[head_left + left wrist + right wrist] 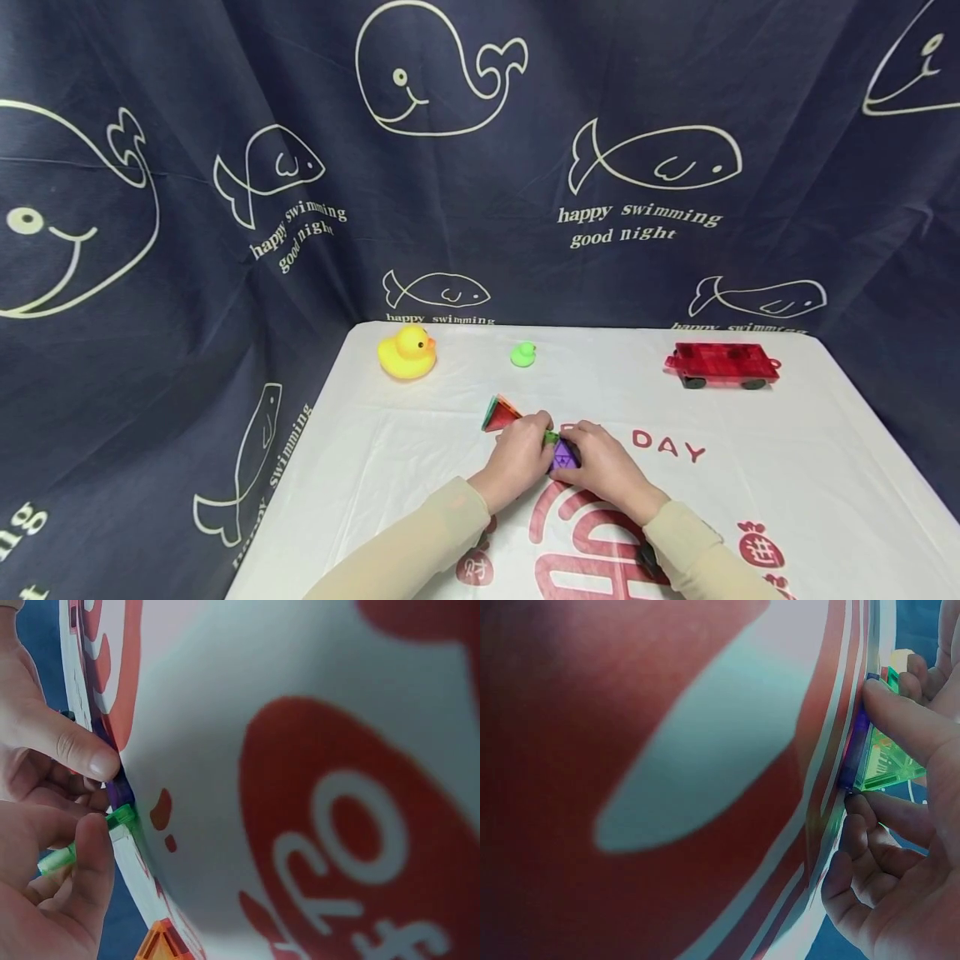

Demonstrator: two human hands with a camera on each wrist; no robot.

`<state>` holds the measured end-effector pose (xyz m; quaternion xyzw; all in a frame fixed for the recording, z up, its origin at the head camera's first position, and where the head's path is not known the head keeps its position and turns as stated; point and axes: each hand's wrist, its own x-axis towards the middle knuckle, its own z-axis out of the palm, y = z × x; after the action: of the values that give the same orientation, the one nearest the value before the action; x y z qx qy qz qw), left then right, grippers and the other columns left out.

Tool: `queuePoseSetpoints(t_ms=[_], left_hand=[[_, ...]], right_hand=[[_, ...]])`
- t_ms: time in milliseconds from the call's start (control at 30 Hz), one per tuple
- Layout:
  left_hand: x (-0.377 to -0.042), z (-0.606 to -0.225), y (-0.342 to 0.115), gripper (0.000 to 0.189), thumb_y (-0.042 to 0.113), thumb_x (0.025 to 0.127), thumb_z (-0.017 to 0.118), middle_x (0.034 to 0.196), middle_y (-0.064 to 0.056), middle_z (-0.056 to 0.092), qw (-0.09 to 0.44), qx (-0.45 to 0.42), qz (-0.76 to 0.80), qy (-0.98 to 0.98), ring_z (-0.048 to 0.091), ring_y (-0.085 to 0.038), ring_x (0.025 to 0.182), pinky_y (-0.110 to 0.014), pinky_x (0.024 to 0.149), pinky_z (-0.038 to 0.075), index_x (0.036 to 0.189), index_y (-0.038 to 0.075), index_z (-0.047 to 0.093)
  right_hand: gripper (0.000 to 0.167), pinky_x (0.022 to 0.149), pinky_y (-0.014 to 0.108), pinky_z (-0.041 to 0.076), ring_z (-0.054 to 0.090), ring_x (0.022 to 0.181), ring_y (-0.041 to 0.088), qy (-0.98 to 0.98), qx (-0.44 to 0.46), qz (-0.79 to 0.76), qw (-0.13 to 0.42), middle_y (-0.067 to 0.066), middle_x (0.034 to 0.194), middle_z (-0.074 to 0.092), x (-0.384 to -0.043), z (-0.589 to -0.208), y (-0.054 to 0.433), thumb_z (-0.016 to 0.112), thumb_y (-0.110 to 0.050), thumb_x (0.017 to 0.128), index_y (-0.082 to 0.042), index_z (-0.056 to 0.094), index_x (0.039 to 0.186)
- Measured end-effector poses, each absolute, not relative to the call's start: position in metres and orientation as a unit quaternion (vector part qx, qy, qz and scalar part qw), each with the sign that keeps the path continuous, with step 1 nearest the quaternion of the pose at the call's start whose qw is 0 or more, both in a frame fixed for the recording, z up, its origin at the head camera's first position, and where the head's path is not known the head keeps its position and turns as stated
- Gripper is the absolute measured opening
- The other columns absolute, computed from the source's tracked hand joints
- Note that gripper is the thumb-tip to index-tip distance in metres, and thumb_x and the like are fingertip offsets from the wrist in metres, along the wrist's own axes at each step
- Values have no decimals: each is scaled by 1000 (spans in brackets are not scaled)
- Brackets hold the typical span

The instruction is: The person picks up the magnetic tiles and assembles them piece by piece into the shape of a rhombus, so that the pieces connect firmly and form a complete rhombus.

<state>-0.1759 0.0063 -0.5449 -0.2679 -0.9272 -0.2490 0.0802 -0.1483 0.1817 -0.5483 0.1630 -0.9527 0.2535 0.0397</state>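
Note:
My left hand (517, 457) and right hand (603, 465) meet over the middle of the white-covered table. Thumb and fingers of the left pinch a translucent green magnetic tile (60, 859). Between the right thumb and fingers is a purple magnetic tile (563, 456) with a triangle pattern, low against the tabletop. In the right wrist view the green tile (892, 776) rises at an angle from beside the purple tile's edge (857, 746). Fingers cover parts of both tiles. Just beyond the left hand lie red, orange and green triangular tiles (500, 415), close together.
Along the table's (360, 433) back stand a yellow duck (406, 354) at the left, a small green duck (523, 355) near the middle, and a red wheeled car base (727, 362) at the right. A dark blue curtain (480, 200) hangs behind.

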Motion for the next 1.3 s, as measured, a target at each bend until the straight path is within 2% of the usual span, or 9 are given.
queuePoseSetpoints(t_ms=[267, 467, 533, 667, 900, 1300], left_hand=[[-171, -554, -3, 27, 19, 88, 80, 98, -2, 74, 56, -283, -240, -927, 67, -10, 86, -31, 69, 53, 111, 8, 73], [-165, -555, -10, 14, 20, 85, 82, 78, 5, 61, 74, -311, -207, -925, 57, -10, 67, -30, 63, 48, 90, 14, 70], [-164, -556, -11, 14, 21, 84, 83, 79, 5, 59, 79, -311, -199, -926, 56, -10, 66, -30, 61, 48, 87, 15, 70], [-161, -555, -12, 14, 23, 84, 84, 90, 4, 63, 87, -309, -185, -929, 61, -13, 75, -31, 63, 52, 91, 16, 74], [-161, -556, -12, 14, 21, 83, 85, 107, 1, 67, 94, -305, -189, -929, 65, -15, 99, -32, 80, 56, 91, 15, 75], [-160, -557, -11, 13, 20, 84, 84, 109, 0, 71, 75, -294, -184, -935, 67, -16, 103, -33, 86, 56, 91, 15, 75]], right_hand=[[65, 83, 41, 54, 57, 86, 15, -955, 160, 247, 41, 4, 101, 65, -148, -551, 184, 95, -39, 73, 0, 73, 120], [67, 88, 45, 55, 60, 92, 18, -954, 161, 250, 25, 6, 107, 66, -147, -547, 185, 95, -35, 75, 3, 71, 125], [67, 89, 44, 54, 59, 92, 18, -955, 159, 248, 18, 6, 107, 65, -146, -546, 186, 95, -34, 75, 3, 71, 126], [68, 87, 42, 54, 56, 90, 16, -958, 153, 241, 5, 5, 106, 64, -146, -545, 186, 94, -35, 77, 2, 70, 129], [66, 81, 39, 52, 52, 86, 14, -958, 153, 243, -3, 3, 104, 62, -146, -544, 187, 92, -32, 79, 1, 69, 132], [64, 80, 37, 52, 52, 85, 13, -959, 162, 233, 10, 1, 101, 61, -144, -546, 188, 92, -30, 80, 0, 70, 131]])
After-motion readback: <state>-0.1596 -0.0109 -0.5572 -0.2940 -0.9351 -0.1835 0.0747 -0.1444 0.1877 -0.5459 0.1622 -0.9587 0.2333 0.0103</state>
